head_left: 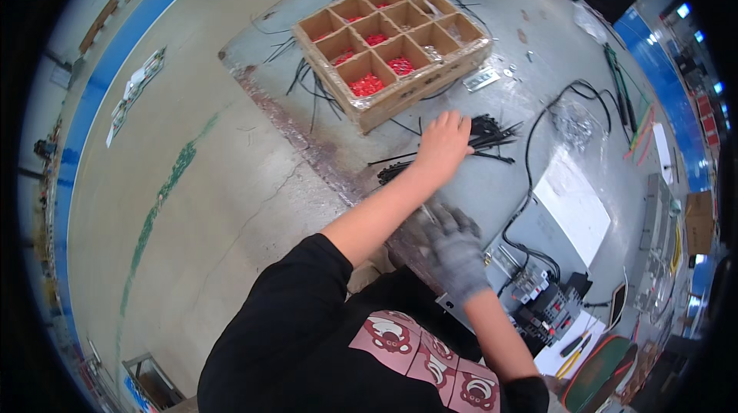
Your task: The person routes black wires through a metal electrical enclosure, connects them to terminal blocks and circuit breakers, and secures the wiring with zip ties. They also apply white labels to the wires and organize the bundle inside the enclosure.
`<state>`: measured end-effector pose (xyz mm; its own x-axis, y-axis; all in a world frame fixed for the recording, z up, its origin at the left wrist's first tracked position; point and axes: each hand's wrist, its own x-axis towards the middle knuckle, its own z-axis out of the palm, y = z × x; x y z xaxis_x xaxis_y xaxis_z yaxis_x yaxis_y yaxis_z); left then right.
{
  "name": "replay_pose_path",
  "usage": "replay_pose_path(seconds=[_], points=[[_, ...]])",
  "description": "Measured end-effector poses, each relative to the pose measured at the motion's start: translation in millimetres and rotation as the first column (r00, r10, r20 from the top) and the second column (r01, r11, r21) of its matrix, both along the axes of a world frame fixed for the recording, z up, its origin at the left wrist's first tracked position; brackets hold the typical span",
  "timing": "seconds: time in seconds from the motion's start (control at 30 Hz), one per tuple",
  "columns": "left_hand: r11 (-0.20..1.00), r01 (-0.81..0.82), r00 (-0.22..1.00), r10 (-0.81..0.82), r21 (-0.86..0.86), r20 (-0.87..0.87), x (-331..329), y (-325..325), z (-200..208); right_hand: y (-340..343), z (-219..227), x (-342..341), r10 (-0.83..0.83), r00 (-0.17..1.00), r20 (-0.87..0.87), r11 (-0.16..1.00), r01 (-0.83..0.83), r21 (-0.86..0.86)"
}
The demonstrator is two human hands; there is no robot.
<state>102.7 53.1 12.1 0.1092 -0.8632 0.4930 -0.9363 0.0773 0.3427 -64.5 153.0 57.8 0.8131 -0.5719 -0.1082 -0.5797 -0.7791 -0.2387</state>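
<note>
My bare left hand [446,145] is over a loose pile of black cable ties [490,133] near the table's edge. Its fingers curl down onto the ties, and several thin ends stick out on both sides of the hand. Nearer to me, my right hand [459,255] wears a grey glove. Its fingers are bent together around something thin and light, mostly hidden. More dark ties [393,172] lie under my left wrist. Just right of the glove sits a grey metal panel [503,259] with electrical parts [546,305] and black wires.
A cardboard box with compartments [430,82], some holding small red pieces, stands beyond my left hand. A black cable [530,159] curves across the table to the right. White paper [573,205], yellow-handled pliers [573,355] and long green-handled cutters [619,90] lie on the right side.
</note>
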Motion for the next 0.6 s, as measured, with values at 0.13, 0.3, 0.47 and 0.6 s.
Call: replay_pose_path(seconds=[0.13, 0.3, 0.47, 0.6], points=[[0.976, -0.109, 0.993, 0.116, -0.188, 0.024, 42, -1, 58, -26, -39, 26, 0.014, 0.992, -0.129, 0.994, -0.028, -0.107], [0.962, -0.265, 0.959, 0.256, 0.062, 0.124, 101, 21, 52, -69, -46, 54, 0.124, 0.991, -0.053, 0.972, -0.132, -0.193], [0.974, -0.196, 0.978, 0.186, 0.112, 0.099, 104, 30, 64, -132, -68, 64, -0.106, 0.992, 0.062, 0.918, 0.122, -0.378], [0.982, -0.127, 0.992, 0.125, 0.138, 0.023, 93, 82, 63, -189, -76, 22, -0.283, 0.959, -0.027, 0.901, 0.256, -0.351]])
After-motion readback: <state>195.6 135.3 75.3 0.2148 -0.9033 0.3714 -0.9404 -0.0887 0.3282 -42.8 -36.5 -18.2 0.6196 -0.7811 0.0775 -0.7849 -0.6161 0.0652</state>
